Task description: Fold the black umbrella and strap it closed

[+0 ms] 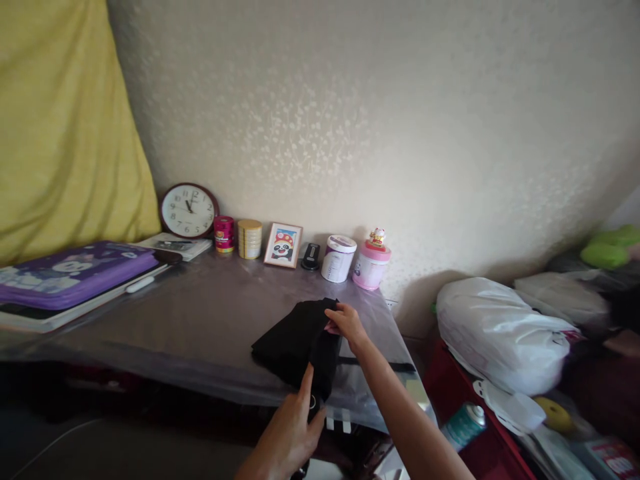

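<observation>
A folded piece of black cloth (295,337) lies near the front edge of the table, its near corner reaching over that edge. My right hand (346,323) pinches its far right edge between thumb and fingers. At the near corner, my left hand (295,420) has the index finger stretched along the fabric and the thumb apart below, with cloth between them; its other fingers are mostly hidden. A small pale ring-shaped mark shows on the black material between that finger and thumb. From under my right forearm a thin black strip (400,367) runs across the tabletop.
Along the wall stand a clock (189,210), a pink tin (224,235), a yellow-lidded can (249,239), a panda picture (283,245), a white tub (339,259) and a pink tub (371,267). A purple case (75,270) lies left; a white bag (500,333) sits right.
</observation>
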Tool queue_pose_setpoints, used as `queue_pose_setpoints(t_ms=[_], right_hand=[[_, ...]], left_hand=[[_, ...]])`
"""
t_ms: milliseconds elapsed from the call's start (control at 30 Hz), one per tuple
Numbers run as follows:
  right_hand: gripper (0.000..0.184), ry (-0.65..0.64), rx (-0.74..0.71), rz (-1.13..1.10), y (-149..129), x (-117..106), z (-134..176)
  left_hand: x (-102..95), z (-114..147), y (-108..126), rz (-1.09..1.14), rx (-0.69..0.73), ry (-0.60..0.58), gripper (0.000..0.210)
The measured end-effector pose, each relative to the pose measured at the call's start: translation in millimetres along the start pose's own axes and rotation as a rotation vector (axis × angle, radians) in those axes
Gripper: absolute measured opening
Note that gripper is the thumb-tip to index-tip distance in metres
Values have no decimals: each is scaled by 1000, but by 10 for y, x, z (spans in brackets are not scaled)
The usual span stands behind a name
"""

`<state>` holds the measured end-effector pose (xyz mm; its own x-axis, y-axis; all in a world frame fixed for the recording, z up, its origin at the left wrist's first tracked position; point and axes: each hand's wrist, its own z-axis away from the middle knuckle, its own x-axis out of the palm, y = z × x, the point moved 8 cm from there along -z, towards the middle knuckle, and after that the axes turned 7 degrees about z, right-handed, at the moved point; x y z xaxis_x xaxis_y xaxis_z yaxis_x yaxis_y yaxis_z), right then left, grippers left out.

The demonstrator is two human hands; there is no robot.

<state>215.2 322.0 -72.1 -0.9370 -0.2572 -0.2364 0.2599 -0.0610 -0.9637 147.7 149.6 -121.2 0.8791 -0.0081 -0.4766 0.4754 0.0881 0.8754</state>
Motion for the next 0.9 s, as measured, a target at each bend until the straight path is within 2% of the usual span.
queue_pose_setpoints(t_ms=[167,500,633,767,900], right_hand=[[42,-10,-8,159,64,56,-91],[40,-62,-74,435,128,99,-198],[37,-68,-97,516,120,104,-222],[37,-65,-118,557,136,100,-247],[42,-68,-148,573,169,93,-286]], left_hand=[[22,-3,-29,-19,-38,17,70],[-43,35,57,254,-25,123,84],[-36,38,90,277,-5,119,76],[-35,28,65,221,-48,135,61],[-48,21,191,263,94,91,73]])
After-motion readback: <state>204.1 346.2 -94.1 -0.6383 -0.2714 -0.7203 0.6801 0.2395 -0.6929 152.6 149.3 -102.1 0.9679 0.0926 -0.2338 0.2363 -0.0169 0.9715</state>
